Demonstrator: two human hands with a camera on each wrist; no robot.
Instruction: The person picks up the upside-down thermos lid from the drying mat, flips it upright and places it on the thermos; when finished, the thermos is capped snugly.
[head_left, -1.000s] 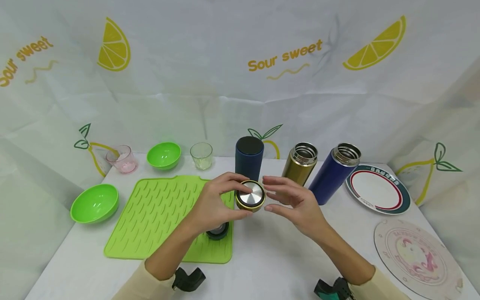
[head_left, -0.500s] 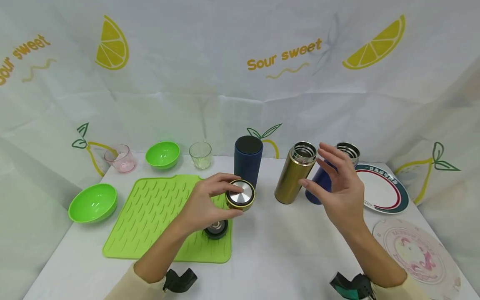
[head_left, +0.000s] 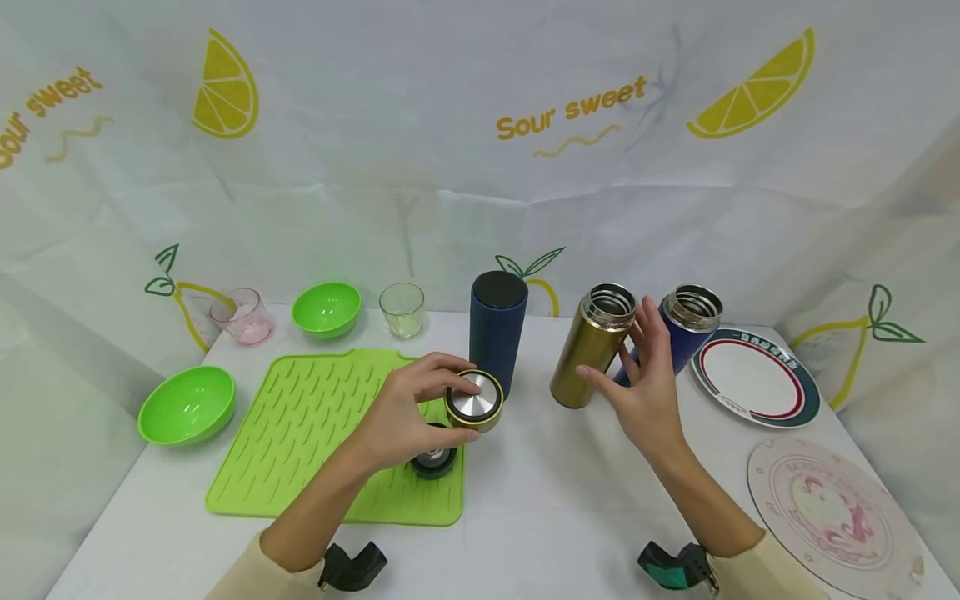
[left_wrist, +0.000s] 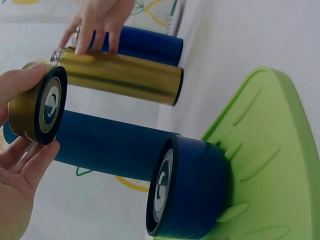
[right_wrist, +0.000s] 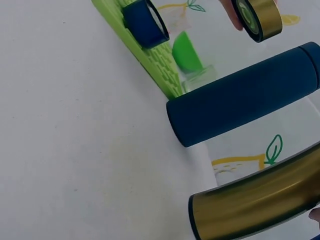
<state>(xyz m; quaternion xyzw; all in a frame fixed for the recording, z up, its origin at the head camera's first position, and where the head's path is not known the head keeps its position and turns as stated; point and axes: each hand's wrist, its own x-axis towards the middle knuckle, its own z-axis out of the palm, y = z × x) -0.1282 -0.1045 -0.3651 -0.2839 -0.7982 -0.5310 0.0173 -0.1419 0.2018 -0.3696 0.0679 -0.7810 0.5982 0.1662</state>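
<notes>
By the left hand's (head_left: 405, 408) fingers, a round gold lid with a silver metal top (head_left: 482, 407) is pinched above the counter (head_left: 525, 533); it could be dropped were the grip loosened. The right hand's (head_left: 651, 398) fingers are spread; by an uneven push, the uncapped gold metal bottle (head_left: 581, 354) between them, towards the counter's back edge, might be toppled. Contact is unclear.

In the head view, the right hand (head_left: 651, 398) and the gold metal bottle (head_left: 573, 387) hide much of the lower body of the open, shiny blue metal bottle (head_left: 684, 342), while the left hand (head_left: 401, 414) covers the upper edge of the dark round lid (head_left: 433, 470). The right wrist view cuts off the gold bottle's mouth and nearly all the right hand. Small characters on the white round plate's green rim (head_left: 806, 387) are too tiny to read.
</notes>
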